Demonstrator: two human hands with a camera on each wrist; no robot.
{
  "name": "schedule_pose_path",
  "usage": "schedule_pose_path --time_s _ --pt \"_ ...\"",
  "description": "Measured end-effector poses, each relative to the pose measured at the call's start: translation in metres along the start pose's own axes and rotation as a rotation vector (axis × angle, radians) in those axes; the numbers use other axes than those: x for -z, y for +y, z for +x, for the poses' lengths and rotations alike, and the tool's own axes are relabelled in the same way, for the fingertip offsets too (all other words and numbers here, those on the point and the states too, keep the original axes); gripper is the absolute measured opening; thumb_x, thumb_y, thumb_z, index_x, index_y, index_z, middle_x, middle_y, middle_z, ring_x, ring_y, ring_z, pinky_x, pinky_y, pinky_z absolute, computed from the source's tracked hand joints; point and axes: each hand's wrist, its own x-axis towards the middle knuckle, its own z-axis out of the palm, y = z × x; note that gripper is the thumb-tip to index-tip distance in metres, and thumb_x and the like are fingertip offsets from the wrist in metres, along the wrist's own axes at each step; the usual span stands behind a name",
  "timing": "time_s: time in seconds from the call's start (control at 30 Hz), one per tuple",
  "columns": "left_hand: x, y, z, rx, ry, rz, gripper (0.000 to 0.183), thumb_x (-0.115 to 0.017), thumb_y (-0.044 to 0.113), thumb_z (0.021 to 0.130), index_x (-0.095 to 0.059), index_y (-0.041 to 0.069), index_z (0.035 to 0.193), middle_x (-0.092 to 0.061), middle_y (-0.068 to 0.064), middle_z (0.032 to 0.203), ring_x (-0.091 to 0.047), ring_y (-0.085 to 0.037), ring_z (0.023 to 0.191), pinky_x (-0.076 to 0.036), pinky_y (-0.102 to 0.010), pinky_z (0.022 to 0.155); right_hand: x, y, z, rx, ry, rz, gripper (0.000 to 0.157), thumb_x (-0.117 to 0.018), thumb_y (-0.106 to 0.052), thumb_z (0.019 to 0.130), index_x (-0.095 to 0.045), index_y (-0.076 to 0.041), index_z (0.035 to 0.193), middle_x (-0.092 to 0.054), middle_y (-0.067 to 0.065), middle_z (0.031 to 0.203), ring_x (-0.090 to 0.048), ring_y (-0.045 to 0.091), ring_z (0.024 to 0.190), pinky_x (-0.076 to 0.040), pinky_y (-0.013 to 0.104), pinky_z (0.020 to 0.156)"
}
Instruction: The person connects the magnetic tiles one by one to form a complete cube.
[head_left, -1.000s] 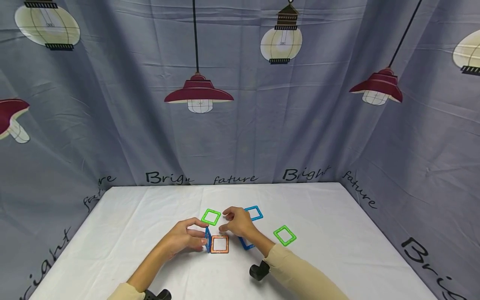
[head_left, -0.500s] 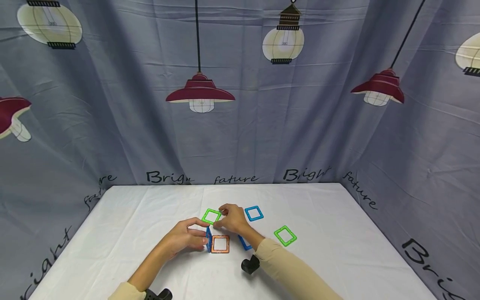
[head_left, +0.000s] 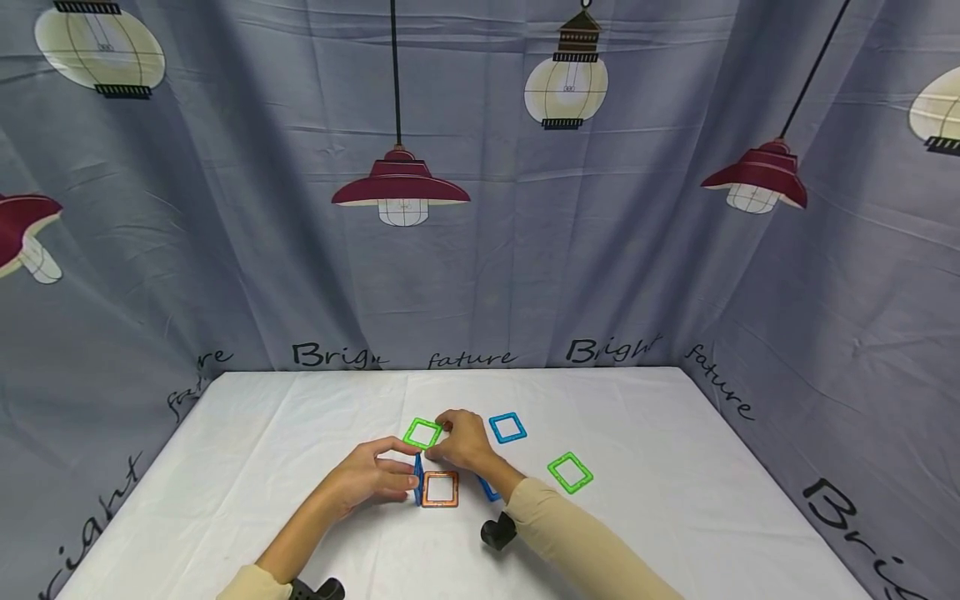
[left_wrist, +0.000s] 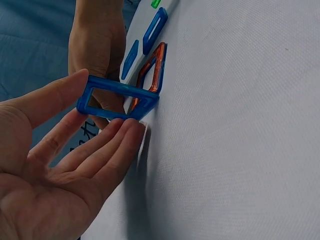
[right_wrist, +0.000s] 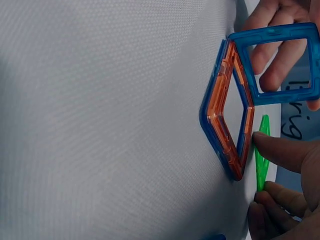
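Note:
My left hand grips a blue square magnetic tile, thumb at its upper corner and fingertips along its lower side. The tile stands on edge along the left side of an orange square tile lying flat. A second blue frame shows under the orange one in the right wrist view. Just behind them, a green square tile lies on the cloth. My right hand pinches this green tile by its right edge, with thumb and fingers at two corners.
A blue tile lies behind and right of my right hand. Another blue tile is partly hidden under my right forearm. Farther right lies a second green tile. White cloth covers the table, with a printed curtain behind.
My right hand has moved left from beside the far blue tile and taken hold of the green tile. My left hand stays in place, its blue tile tipped slightly more upright.

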Motion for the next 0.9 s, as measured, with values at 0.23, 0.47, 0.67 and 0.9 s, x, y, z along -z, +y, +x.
schedule_pose_path --time_s 0.23,0.47,0.67,0.9 --pt "0.0 0.001 -0.002 0.008 0.003 0.031 0.057 -0.08 0.007 0.085 -0.055 -0.005 0.135 -0.069 -0.028 0.12 -0.073 -0.027 0.099 -0.061 -0.044 0.088 0.003 -0.002 -0.002 -0.004 -0.005 -0.009 0.051 -0.092 -0.016 0.071 -0.072 -0.002 0.116 -0.07 0.012 0.106 -0.06 0.022 0.093 -0.054 0.04 0.087" --pt "0.0 0.001 -0.001 0.009 0.004 0.035 0.057 -0.08 0.007 0.085 -0.056 -0.006 0.135 -0.07 -0.027 0.118 -0.073 -0.026 0.097 -0.061 -0.044 0.088 0.012 0.0 -0.005 -0.03 -0.04 -0.013 0.051 -0.091 -0.016 0.072 -0.071 -0.003 0.117 -0.07 0.011 0.107 -0.059 0.021 0.091 -0.055 0.041 0.087" --pt "0.0 0.001 -0.001 0.01 0.011 0.032 0.056 -0.08 0.006 0.085 -0.057 -0.006 0.134 -0.071 -0.027 0.117 -0.073 -0.026 0.096 -0.062 -0.044 0.087 0.021 0.005 -0.009 -0.029 -0.057 0.011 0.051 -0.09 -0.008 0.069 -0.071 -0.002 0.115 -0.069 0.013 0.107 -0.059 0.022 0.091 -0.056 0.041 0.085" --pt "0.001 0.001 -0.001 0.013 0.007 0.024 0.058 -0.081 0.007 0.084 -0.056 -0.005 0.135 -0.07 -0.028 0.118 -0.073 -0.027 0.098 -0.061 -0.045 0.088 0.029 0.009 -0.013 -0.042 -0.089 0.026 0.05 -0.09 -0.002 0.067 -0.071 -0.002 0.113 -0.068 0.011 0.104 -0.059 0.021 0.092 -0.055 0.041 0.089"
